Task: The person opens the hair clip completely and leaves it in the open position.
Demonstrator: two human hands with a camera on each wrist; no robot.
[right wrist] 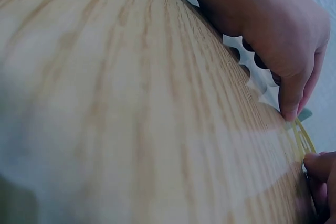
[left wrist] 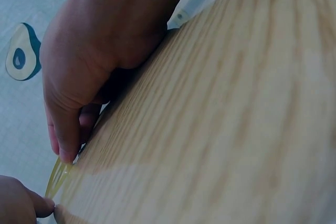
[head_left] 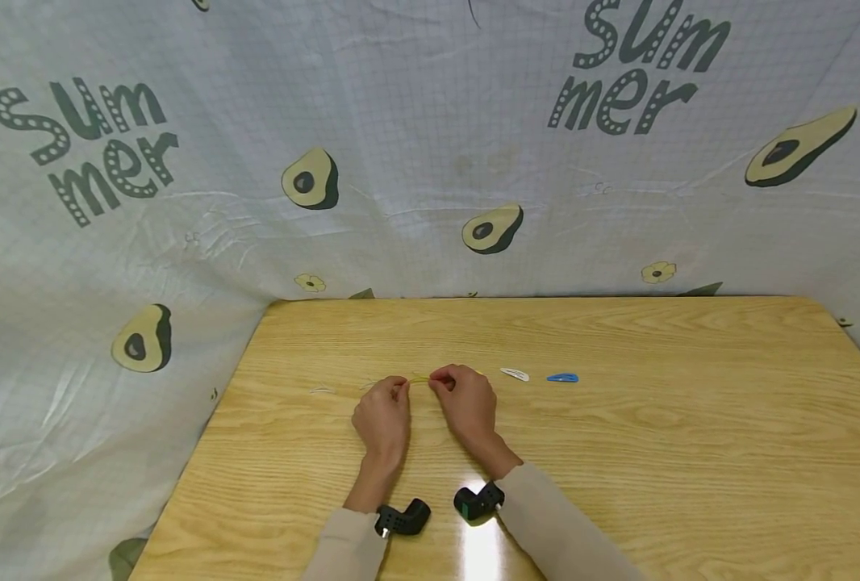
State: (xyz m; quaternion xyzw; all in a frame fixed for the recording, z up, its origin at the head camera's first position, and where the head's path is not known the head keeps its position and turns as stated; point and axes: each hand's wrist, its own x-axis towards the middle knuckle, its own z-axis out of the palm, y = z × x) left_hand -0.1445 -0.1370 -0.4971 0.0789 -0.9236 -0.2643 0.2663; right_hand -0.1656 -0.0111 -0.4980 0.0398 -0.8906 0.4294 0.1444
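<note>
A thin yellow rubber band [head_left: 419, 379] spans the short gap between the two hands, low over the wooden table. My left hand [head_left: 384, 415] pinches its left end between thumb and fingers. At the other end, my right hand [head_left: 468, 403] pinches it the same way. Both wrist views show the band as several thin strands; its ends are hidden in the fingertips. Just right of the right hand lie a white snap hair clip [head_left: 515, 374] and a blue snap hair clip [head_left: 563, 378]. A small yellow bit [head_left: 479, 373] peeks out behind the right hand.
Thin pale strands [head_left: 321, 390] lie on the table [head_left: 691, 452] left of the left hand, and more [head_left: 369, 384] show beside its knuckles. A white cloth [head_left: 401, 161] with avocado prints hangs behind the table and along its left side.
</note>
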